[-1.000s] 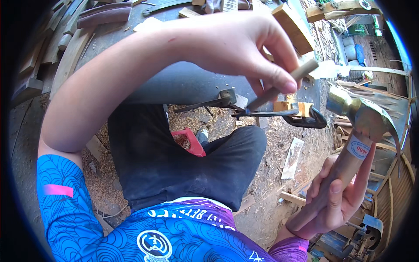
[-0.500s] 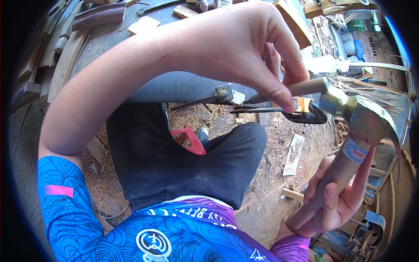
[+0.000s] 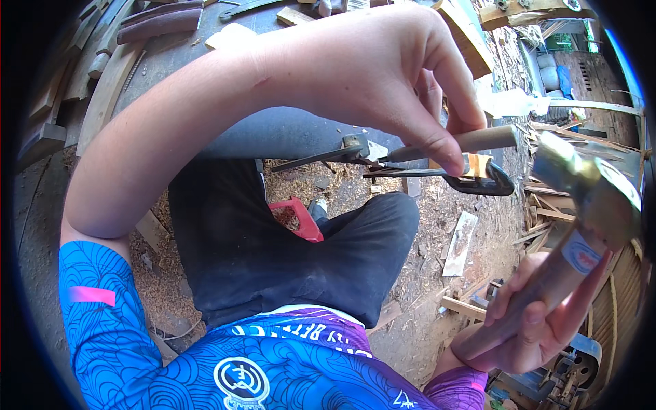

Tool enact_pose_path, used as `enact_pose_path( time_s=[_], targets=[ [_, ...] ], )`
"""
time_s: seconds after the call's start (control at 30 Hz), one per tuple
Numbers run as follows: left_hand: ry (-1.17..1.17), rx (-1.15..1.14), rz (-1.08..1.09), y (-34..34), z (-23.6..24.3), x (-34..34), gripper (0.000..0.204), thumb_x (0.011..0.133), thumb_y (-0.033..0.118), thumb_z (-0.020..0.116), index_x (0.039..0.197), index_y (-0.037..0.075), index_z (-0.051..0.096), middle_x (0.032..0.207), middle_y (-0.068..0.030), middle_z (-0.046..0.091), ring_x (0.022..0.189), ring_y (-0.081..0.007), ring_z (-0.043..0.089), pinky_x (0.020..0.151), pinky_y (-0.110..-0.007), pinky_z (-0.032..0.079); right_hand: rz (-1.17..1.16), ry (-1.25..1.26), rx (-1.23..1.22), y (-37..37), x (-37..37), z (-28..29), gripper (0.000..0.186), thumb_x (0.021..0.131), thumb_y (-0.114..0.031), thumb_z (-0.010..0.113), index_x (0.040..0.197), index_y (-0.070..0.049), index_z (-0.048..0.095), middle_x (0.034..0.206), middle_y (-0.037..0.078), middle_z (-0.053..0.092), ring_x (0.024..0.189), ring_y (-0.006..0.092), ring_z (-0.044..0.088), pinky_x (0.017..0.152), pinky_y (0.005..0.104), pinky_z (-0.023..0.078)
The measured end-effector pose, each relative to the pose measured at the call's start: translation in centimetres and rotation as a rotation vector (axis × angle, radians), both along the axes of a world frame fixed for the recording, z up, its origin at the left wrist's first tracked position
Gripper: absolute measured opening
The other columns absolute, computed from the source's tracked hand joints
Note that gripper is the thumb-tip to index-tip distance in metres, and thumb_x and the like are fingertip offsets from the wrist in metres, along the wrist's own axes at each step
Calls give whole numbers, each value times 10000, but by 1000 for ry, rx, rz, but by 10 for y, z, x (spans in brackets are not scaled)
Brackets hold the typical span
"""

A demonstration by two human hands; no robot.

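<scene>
My left hand point(image 3: 410, 82) reaches across from the left, bent at the wrist. Its thumb and fingers pinch a chisel point(image 3: 490, 139) by the light wooden handle; the dark metal end points left toward a small pale wood piece point(image 3: 376, 150). Just below the chisel sits a black clamp point(image 3: 504, 183), with an orange-tan piece in its jaw. At the right, my right hand point(image 3: 523, 342) grips a claw hammer point(image 3: 536, 301) by its wooden handle. The hammer's metal head is raised, slightly blurred, and apart from the chisel's butt end.
Lengths of wood point(image 3: 106, 102) lie on the dark bench point(image 3: 178, 61) at the far left. A red plastic object point(image 3: 301, 217) shows between my legs above shavings. Wood scraps and a pale offcut point(image 3: 460, 242) lie on the ground; a metal machine point(image 3: 577, 362) stands lower right.
My right hand has swung the hammer to the right, so its head has left the chisel's butt end. My left hand keeps its pinch on the chisel, nearly still.
</scene>
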State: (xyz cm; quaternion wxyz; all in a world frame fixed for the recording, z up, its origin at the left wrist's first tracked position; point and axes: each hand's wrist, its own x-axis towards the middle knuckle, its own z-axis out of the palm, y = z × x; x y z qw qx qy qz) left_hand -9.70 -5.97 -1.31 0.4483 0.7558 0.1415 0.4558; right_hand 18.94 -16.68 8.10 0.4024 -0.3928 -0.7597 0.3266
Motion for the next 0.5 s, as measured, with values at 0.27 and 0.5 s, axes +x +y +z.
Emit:
enact_pose_path(
  time_s=[0.27, 0.5],
  targets=[
    [50, -159, 66, 3, -11, 7, 353, 833, 221, 872, 1088, -7, 784, 873, -97, 779, 750, -109, 724, 658, -248, 578, 52, -159, -31, 9, 0, 19, 877, 978, -92, 596, 1626, 14, 14, 926, 243, 602, 578, 185, 592, 494, 266, 524],
    [35, -137, 107, 1, -8, 8, 328, 814, 205, 880, 1081, 33, 800, 775, -56, 759, 665, -82, 682, 601, -243, 513, 61, -126, 136, 14, 7, 40, 894, 978, -106, 622, 1638, -4, 28, 879, 219, 575, 544, 157, 588, 412, 232, 453]
  ],
)
